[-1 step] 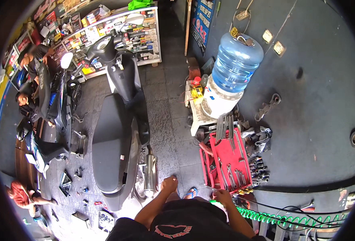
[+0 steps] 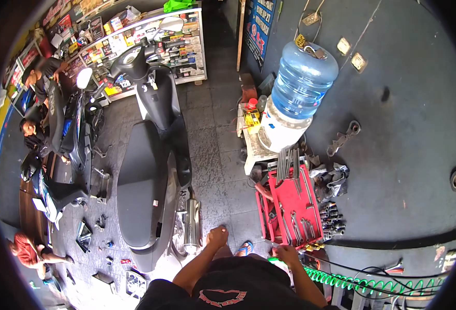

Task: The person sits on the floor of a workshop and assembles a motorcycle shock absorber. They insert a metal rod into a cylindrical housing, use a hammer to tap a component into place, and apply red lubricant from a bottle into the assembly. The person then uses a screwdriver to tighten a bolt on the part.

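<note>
Red tool tray beside right hand

A single head-worn fisheye view looks steeply down from standing height onto a workshop floor. The person's own arms enter from the lower edge. A black scooter lies ahead to the left, a red tool tray close by on the right. Edges bend toward the rim.
</note>
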`<state>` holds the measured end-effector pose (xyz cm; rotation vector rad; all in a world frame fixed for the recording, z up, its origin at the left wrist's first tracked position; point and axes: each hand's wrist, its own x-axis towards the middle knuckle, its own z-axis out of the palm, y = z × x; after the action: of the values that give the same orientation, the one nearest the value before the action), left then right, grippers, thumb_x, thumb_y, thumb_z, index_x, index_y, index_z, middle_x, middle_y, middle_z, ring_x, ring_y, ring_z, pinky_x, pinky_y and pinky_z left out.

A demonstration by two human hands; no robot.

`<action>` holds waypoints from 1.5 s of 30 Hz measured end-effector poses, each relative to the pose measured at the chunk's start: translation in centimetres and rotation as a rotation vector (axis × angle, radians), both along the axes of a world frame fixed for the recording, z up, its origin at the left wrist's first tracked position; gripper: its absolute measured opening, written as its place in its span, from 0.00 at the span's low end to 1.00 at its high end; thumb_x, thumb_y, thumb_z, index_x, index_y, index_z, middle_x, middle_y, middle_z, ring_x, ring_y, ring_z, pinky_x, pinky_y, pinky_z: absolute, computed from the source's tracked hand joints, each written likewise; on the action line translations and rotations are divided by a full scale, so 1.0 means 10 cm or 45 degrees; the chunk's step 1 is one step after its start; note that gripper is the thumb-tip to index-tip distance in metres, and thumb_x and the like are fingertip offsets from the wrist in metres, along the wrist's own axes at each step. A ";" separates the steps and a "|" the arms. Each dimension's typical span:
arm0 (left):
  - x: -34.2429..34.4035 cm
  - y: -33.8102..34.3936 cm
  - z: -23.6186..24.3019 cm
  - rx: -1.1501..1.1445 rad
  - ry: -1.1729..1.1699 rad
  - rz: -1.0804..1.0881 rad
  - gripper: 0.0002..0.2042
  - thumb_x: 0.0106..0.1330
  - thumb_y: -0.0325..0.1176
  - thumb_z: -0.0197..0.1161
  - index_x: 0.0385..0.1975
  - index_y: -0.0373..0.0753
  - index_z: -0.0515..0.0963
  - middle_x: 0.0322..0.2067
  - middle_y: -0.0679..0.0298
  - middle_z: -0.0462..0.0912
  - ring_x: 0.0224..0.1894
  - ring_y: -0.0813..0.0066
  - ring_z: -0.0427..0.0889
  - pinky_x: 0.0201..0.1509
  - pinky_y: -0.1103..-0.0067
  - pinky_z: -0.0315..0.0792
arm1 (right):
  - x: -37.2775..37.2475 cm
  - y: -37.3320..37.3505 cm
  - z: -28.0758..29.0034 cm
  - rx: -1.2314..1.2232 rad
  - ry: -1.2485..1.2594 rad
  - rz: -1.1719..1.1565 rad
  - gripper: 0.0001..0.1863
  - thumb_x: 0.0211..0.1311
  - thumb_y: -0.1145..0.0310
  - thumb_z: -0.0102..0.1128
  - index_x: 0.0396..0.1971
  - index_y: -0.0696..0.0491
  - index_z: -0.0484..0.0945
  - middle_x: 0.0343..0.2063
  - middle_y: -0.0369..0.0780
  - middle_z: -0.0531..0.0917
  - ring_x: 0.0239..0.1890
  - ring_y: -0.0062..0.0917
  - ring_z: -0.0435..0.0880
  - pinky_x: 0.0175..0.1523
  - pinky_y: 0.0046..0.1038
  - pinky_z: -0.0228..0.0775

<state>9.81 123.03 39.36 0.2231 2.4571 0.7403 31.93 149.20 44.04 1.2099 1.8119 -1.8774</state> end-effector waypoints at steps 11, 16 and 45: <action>-1.28 0.43 -0.14 -0.217 0.197 0.008 0.14 0.67 0.45 0.55 0.36 0.46 0.86 0.33 0.48 0.86 0.37 0.46 0.87 0.42 0.56 0.80 | 0.46 0.28 -0.49 -0.093 -0.383 -0.416 0.16 0.65 0.63 0.62 0.43 0.61 0.80 0.27 0.45 0.86 0.22 0.28 0.85 0.26 0.28 0.76; -2.79 1.58 -0.22 -0.171 0.197 -0.047 0.12 0.68 0.41 0.58 0.42 0.43 0.83 0.33 0.47 0.86 0.36 0.42 0.84 0.42 0.54 0.78 | -0.13 0.43 -0.46 -0.156 -0.540 -0.686 0.11 0.61 0.66 0.59 0.33 0.61 0.78 0.24 0.42 0.83 0.19 0.23 0.80 0.23 0.24 0.72; -5.35 3.28 -1.53 0.121 0.720 -0.911 0.07 0.61 0.35 0.62 0.29 0.39 0.74 0.25 0.57 0.83 0.32 0.58 0.84 0.43 0.65 0.76 | -2.39 1.23 0.19 -0.045 -0.650 -0.740 0.20 0.70 0.60 0.59 0.48 0.63 0.78 0.32 0.46 0.87 0.26 0.27 0.86 0.29 0.26 0.79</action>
<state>-43.67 155.87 24.05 1.4224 2.5434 0.5059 8.05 161.53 45.96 2.1315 1.2287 -1.6051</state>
